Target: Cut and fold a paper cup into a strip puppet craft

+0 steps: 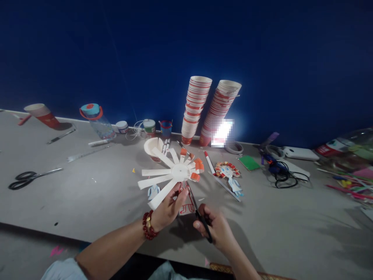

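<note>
My left hand [167,210] grips a paper cup [180,172] cut into long white strips that fan out round its flat base. Several strips on its right side end in folded orange-red tips. A wide piece with a red-outlined figure [187,208] hangs below the base, by my left fingers; whether it joins the cup is hidden. My right hand [217,227] is closed round the black handles of a pair of scissors [207,230]. Their blades point up along the right edge of the drawn figure. Beside the cup lies a paper doll [227,171] with a fringed red-and-white head.
Two tall stacks of paper cups [194,112] [220,103] stand by the blue wall. Another cut cup [153,147] sits behind my left hand. Further left are spare scissors [26,179], a water bottle [97,122] and a brush [84,154]. A black cable [284,175] lies right.
</note>
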`<state>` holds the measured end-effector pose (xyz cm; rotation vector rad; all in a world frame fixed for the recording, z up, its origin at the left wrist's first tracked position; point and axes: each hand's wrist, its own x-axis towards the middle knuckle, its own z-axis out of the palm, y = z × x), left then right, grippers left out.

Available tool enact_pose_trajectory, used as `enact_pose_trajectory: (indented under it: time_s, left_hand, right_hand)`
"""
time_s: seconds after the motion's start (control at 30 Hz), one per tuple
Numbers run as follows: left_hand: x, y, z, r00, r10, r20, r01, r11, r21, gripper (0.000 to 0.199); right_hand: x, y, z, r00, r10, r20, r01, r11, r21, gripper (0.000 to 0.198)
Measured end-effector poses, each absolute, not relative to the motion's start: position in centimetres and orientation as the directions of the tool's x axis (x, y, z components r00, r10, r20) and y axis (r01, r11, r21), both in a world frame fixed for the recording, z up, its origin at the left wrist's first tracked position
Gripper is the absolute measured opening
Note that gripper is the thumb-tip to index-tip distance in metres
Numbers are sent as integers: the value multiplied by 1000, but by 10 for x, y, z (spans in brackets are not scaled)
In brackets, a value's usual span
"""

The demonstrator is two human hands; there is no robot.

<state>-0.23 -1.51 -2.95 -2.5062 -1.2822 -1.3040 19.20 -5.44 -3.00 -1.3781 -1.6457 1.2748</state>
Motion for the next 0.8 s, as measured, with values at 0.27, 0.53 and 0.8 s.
enact_pose_trajectory:
  time_s: [0.27,0.53,0.8]
  left_hand:
    - [9,-14,20,170,877,449,405,-477,780,25]
    - [4,-15,-1,155,847,508,447,-519,729,25]
    - [-5,-11,-46,229,574,786,543,-746,386,35]
  right_hand:
    - [191,-53,-31,-241,965,-108,351,-17,-936,64]
    - [192,-55,-32,-245,964,-104,360,-10,-933,63]
    - [191,-55,-32,-240,967,-90,358,2,-934,65]
